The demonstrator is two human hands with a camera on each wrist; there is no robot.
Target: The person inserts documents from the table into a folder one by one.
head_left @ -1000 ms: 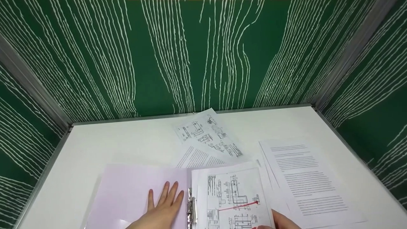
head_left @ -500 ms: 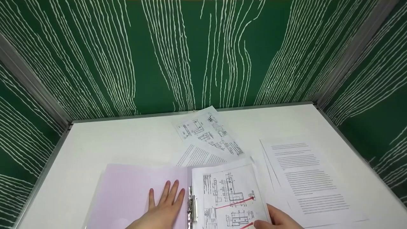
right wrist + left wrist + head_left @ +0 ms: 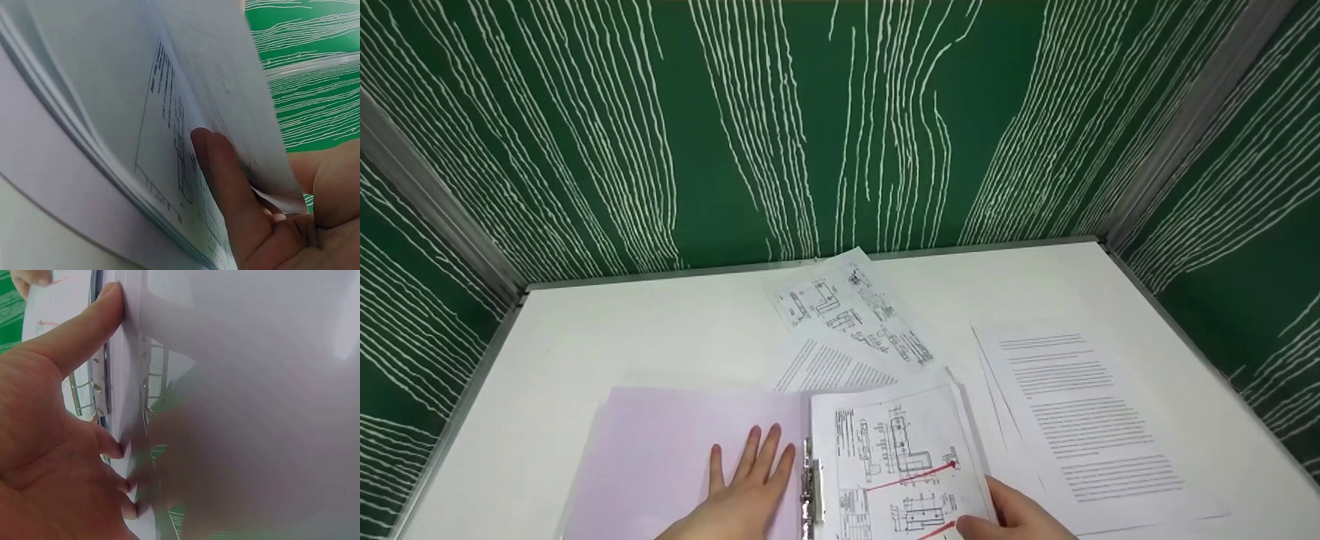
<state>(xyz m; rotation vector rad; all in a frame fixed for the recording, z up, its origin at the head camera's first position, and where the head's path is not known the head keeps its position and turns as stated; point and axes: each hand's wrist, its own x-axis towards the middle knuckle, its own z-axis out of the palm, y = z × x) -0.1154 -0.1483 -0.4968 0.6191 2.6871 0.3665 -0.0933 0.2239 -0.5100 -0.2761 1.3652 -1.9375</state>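
A lilac ring binder [image 3: 660, 442] lies spread on the white table, its metal clip [image 3: 812, 480] along the spine. My left hand [image 3: 742, 487] rests with fingers spread on the bare inside cover; the left wrist view shows its thumb [image 3: 84, 329] stretched along the cover near the spine. At the right edge of the filed papers, my right hand [image 3: 1009, 514] pinches a sheet with a technical drawing [image 3: 904, 457] and red arrows. Its thumb lies on top, and in the right wrist view its fingers [image 3: 225, 174] reach behind the lifted sheet [image 3: 225, 73], over another drawing page.
Beyond the binder lie a loose drawing sheet [image 3: 851, 315] and a text sheet [image 3: 832, 367], partly overlapped. Several printed text pages [image 3: 1095, 420] lie to the right. Green panels [image 3: 735, 135] with white wavy lines wall in the table's back and sides.
My right hand has shifted slightly left and up, carrying the pinched sheet's edge toward the spine. The left hand stays in place on the cover.
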